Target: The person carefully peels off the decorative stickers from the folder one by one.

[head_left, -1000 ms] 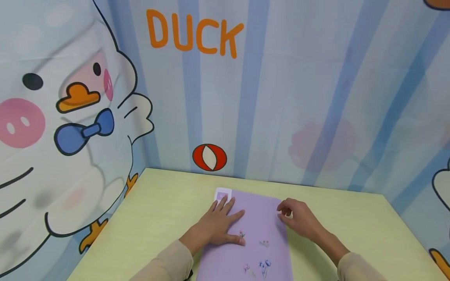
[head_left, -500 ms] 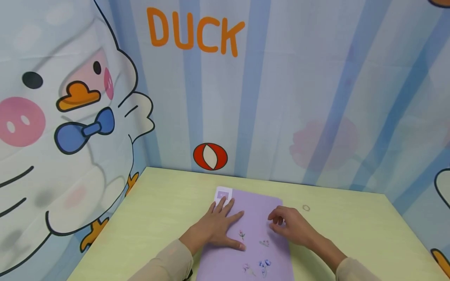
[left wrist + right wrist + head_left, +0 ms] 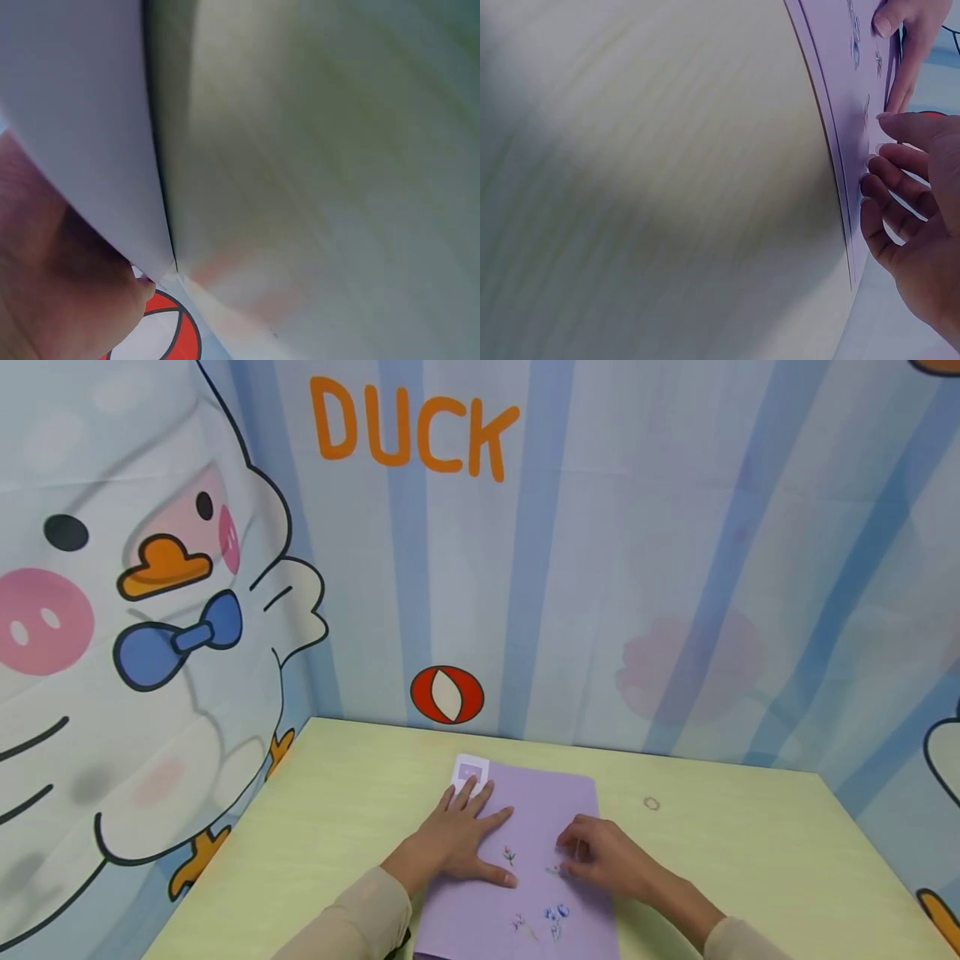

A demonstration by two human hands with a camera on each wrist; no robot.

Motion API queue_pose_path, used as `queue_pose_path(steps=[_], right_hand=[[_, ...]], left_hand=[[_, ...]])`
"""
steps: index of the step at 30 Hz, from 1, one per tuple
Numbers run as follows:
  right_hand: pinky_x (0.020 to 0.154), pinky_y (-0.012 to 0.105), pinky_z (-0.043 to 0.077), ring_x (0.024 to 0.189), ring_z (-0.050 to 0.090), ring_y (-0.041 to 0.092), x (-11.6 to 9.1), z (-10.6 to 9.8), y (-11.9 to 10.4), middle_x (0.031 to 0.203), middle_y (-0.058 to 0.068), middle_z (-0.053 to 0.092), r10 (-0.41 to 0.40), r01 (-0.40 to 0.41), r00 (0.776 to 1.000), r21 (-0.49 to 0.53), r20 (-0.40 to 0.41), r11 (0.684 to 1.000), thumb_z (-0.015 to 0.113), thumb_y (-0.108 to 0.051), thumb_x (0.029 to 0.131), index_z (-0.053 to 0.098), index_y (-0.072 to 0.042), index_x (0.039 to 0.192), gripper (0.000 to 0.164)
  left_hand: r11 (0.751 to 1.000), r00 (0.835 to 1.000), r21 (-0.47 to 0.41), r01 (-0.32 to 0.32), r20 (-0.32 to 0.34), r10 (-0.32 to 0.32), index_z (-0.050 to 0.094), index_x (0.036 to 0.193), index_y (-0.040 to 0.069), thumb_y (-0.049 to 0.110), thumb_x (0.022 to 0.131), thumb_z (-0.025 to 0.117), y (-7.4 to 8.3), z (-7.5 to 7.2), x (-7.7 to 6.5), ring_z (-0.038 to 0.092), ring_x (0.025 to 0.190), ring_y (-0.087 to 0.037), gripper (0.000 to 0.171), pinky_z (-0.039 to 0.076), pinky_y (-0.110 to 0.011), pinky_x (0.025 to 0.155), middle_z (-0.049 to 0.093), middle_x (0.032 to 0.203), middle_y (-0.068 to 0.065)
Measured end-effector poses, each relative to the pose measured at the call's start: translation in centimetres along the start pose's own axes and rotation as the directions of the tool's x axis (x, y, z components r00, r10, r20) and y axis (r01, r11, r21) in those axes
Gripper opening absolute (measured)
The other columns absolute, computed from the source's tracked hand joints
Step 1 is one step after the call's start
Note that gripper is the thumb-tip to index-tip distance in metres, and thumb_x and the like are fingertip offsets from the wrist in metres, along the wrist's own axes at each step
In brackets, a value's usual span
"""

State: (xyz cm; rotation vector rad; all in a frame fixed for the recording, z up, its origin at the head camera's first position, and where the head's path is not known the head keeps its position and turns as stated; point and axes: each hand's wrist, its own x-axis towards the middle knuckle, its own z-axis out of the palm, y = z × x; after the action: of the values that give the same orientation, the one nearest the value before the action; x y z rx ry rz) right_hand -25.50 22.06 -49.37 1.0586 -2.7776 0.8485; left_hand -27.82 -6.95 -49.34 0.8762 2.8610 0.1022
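A flat purple notebook (image 3: pixel 547 793) with printed-looking flowers lies on the table; its layered edge shows in the right wrist view. My left hand (image 3: pixel 461 839) rests on its left side, fingers spread, partly over a white label (image 3: pixel 459 768) in the far corner. Over the right half is my right hand (image 3: pixel 611 860), fingers loosely bent. Its thumb and fingertips are right at a small flower (image 3: pixel 553 869), which they partly hide. In the right wrist view the thumb (image 3: pixel 911 129) and index fingertip stand apart. A pink flower (image 3: pixel 509 856) and blue flowers (image 3: pixel 557 912) lie nearer the front.
The pale yellow table (image 3: pixel 750 860) carries a small brownish ring mark (image 3: pixel 652 804) right of the notebook. A striped backdrop (image 3: pixel 465 568) with a duck picture stands along the back and left. A dark object pokes out beneath the left sleeve (image 3: pixel 360 910).
My right hand has moved left and nearer, from the notebook's right edge onto the small flower, uncovering the ring mark on the table. The left hand stays in place.
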Motion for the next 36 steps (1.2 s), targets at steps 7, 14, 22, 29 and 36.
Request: queue_pose_path(steps=[7,14,22,29,36], right_hand=[[0.077,0.028,0.055,0.085,0.059,0.005,0.0,0.2,-0.7,0.095,-0.01,0.063,0.023,-0.022,0.997,-0.021,0.072,1.0,0.085,-0.015,0.089,0.077,-0.012,0.101,0.015],[0.077,0.028,0.056,0.083,0.06,0.005,0.0,0.3,-1.4,0.094,-0.009,0.064,0.029,-0.025,0.996,-0.052,0.08,0.998,0.084,-0.008,0.088,0.077,-0.011,0.099,0.013],[0.077,0.027,0.056,0.082,0.06,0.004,0.0,0.5,-1.6,0.092,-0.009,0.064,0.023,-0.02,0.997,-0.042,0.07,0.999,0.083,-0.004,0.087,0.076,-0.011,0.096,0.014],[0.076,0.027,0.055,0.082,0.06,0.004,0.2,0.4,-1.5,0.091,-0.01,0.063,0.031,-0.03,0.996,-0.011,0.079,0.999,0.081,-0.003,0.088,0.073,-0.013,0.094,0.015],[0.075,0.026,0.055,0.082,0.059,0.003,0.3,0.5,-1.4,0.091,-0.01,0.061,0.04,-0.043,0.995,0.027,0.092,0.999,0.08,-0.001,0.088,0.071,-0.014,0.092,0.017]], left_hand=[[1.0,1.0,0.002,0.005,0.006,-0.005,0.034,0.168,0.033,0.092,0.08,0.059,0.4,-0.4,-0.4,0.003,0.163,-0.038,0.109,0.008,-0.059,0.129,0.014,0.178,-0.011],[1.0,1.0,0.003,0.016,0.013,-0.016,0.033,0.168,0.033,0.093,0.078,0.059,0.4,-0.1,-0.2,0.001,0.164,-0.037,0.111,0.006,-0.059,0.129,0.012,0.178,-0.01],[1.0,1.0,-0.002,0.021,0.02,-0.021,0.032,0.168,0.034,0.093,0.078,0.059,0.4,-0.1,-0.3,0.001,0.164,-0.037,0.111,0.005,-0.058,0.129,0.011,0.178,-0.01],[1.0,1.0,0.002,0.018,0.017,-0.018,0.032,0.168,0.033,0.093,0.078,0.059,0.4,-0.1,-0.2,0.001,0.164,-0.037,0.111,0.006,-0.059,0.129,0.012,0.178,-0.01],[1.0,1.0,0.005,0.018,0.012,-0.018,0.033,0.168,0.033,0.093,0.078,0.06,0.4,0.0,-0.2,0.002,0.164,-0.037,0.111,0.006,-0.059,0.129,0.013,0.178,-0.01]])
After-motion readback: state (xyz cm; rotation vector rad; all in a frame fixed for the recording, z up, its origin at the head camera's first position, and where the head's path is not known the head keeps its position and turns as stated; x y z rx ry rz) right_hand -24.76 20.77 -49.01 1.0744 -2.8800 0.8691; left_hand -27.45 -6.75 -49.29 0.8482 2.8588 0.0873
